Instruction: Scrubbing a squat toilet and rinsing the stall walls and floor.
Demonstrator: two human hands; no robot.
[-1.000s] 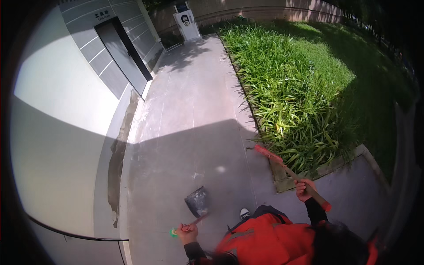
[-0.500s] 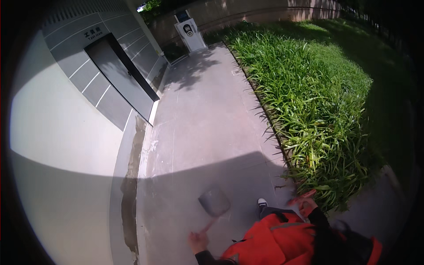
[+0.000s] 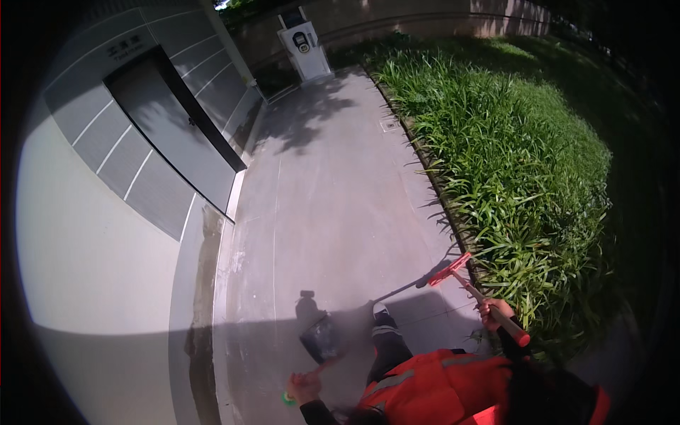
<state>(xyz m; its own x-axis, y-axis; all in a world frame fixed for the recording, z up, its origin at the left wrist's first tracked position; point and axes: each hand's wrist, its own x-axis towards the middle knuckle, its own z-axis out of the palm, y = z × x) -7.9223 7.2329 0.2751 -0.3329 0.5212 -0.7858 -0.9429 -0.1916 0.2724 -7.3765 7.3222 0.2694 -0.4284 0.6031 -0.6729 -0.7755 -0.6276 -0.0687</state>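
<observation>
Low in the head view, my left hand [image 3: 304,387] is closed around the handle of a small shovel-like tool with a dark, broad blade [image 3: 322,340]. The blade hangs just above or against the paving; I cannot tell which. A bit of green [image 3: 288,399] shows beside that hand. My right hand [image 3: 494,312] grips a short-handled T-shaped tool with a red crosswise head [image 3: 450,270]. Its light handle ends in a red grip behind my hand. The head is held out over the edge of the planting.
A paved walkway [image 3: 333,184] runs ahead between a pale wall [image 3: 106,248] with a grey door [image 3: 173,127] and a bed of long green leaves [image 3: 496,156]. At the far end stands a white cabinet [image 3: 306,53]. My foot [image 3: 380,309] steps forward on the paving.
I have walked forward, and the door is nearer. The right-hand tool has swung outward and its head now points ahead. The left-hand tool has shifted slightly left and down.
</observation>
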